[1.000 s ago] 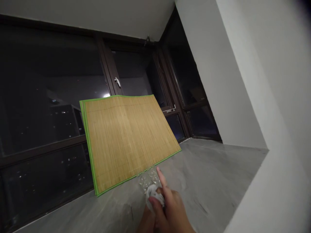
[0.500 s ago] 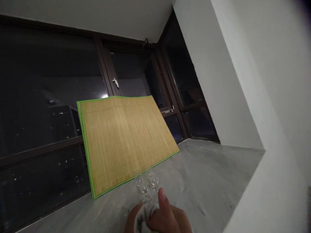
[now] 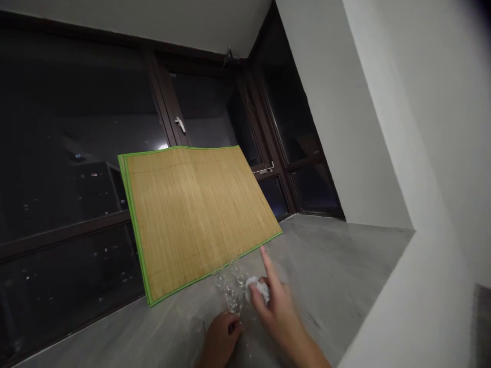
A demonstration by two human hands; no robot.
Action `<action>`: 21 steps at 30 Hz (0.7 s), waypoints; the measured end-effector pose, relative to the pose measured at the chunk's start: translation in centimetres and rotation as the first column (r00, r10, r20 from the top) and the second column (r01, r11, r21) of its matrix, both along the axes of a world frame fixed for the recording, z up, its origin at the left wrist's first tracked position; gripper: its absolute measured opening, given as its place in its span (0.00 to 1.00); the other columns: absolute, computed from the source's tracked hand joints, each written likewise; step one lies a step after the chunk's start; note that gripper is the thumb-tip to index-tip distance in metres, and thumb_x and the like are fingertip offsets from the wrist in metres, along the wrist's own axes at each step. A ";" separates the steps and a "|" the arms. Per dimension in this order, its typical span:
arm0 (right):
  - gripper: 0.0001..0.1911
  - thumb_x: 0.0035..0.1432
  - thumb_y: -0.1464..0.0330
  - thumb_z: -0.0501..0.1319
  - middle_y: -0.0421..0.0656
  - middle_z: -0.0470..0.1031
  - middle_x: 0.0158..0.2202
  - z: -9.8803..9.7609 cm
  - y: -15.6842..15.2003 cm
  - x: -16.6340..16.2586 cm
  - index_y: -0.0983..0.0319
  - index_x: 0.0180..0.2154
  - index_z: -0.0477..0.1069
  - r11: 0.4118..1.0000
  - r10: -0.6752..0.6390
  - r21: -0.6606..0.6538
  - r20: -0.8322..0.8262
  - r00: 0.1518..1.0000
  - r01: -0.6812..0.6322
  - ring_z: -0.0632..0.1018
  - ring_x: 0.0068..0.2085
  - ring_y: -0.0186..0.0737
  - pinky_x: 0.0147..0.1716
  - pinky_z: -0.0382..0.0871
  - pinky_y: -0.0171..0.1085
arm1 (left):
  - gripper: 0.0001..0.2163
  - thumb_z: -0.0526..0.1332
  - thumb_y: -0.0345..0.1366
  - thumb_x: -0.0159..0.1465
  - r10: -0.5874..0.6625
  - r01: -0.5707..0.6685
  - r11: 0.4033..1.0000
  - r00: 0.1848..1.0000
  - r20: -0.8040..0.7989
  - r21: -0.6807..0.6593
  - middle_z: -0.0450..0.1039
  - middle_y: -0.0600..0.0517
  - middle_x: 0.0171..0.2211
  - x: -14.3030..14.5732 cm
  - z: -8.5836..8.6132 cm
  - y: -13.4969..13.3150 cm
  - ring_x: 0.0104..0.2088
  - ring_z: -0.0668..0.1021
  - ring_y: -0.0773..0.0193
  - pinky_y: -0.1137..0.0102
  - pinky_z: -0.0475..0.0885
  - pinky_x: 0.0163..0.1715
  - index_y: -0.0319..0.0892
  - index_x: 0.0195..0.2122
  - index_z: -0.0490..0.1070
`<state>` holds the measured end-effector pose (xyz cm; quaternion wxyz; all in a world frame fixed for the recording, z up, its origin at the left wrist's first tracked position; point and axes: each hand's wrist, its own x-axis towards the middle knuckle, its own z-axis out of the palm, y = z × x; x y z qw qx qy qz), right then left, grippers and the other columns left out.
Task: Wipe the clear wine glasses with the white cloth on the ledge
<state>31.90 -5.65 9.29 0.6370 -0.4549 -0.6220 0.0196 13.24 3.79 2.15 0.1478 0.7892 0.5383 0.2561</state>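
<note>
A small clear glass (image 3: pixel 231 286) with a faceted surface is held up over a grey stone sill (image 3: pixel 330 266). My left hand (image 3: pixel 218 340) is closed round its lower part from below. My right hand (image 3: pixel 274 306) is at the glass's right side, pinching a crumpled white cloth or tissue (image 3: pixel 258 289) against it, with the index finger stretched upward. Behind the glass a bamboo mat (image 3: pixel 195 214) with a green border leans against the window.
Dark window panes in brown frames (image 3: pixel 169 117) run along the back, with a white handle (image 3: pixel 179 123). A white wall (image 3: pixel 387 112) closes the sill on the right, and its corner juts out at the lower right.
My right hand with the white cloth has moved up and to the right side of the glass. My left hand now shows separately below the glass. The view shifted slightly.
</note>
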 end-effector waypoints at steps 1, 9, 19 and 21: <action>0.39 0.65 0.64 0.52 0.35 0.70 0.21 -1.1 1.5 0.6 0.66 0.71 0.39 0.997 -0.008 -0.071 -0.017 1.000 0.007 0.72 0.21 0.37 0.23 0.64 0.32 | 0.09 0.58 0.38 0.58 -0.009 0.010 1.000 1.000 -0.011 0.013 0.78 0.50 0.32 -0.3 -0.6 0.4 0.36 0.76 0.59 0.69 0.66 0.39 0.43 0.29 0.78; 0.38 0.63 0.65 0.50 0.36 0.68 0.21 -8.7 7.0 2.5 0.68 0.70 0.43 0.907 -0.141 -0.401 -0.005 0.990 0.127 0.73 0.24 0.40 0.26 0.62 0.34 | 0.12 0.60 0.40 0.59 -0.075 0.074 0.997 0.992 0.100 0.021 0.80 0.49 0.36 -1.0 -2.4 0.9 0.36 0.77 0.59 0.69 0.68 0.40 0.44 0.38 0.80; 0.38 0.62 0.63 0.51 0.32 0.61 0.18 -9.1 7.7 2.7 0.65 0.70 0.45 0.903 -0.138 -0.422 -0.093 0.986 0.086 0.70 0.22 0.39 0.26 0.60 0.33 | 0.12 0.60 0.41 0.59 -0.056 0.041 0.989 0.993 0.106 0.139 0.79 0.47 0.39 -0.8 -2.0 0.3 0.42 0.77 0.56 0.67 0.69 0.46 0.43 0.40 0.79; 0.38 0.62 0.61 0.52 0.32 0.63 0.19 -9.3 7.9 2.9 0.64 0.70 0.46 0.902 -0.134 -0.426 -0.142 0.981 0.062 0.72 0.23 0.39 0.27 0.62 0.33 | 0.11 0.60 0.39 0.59 -0.022 0.013 0.987 0.998 0.057 0.158 0.79 0.47 0.40 -1.3 -1.6 0.4 0.43 0.77 0.56 0.67 0.68 0.47 0.44 0.39 0.79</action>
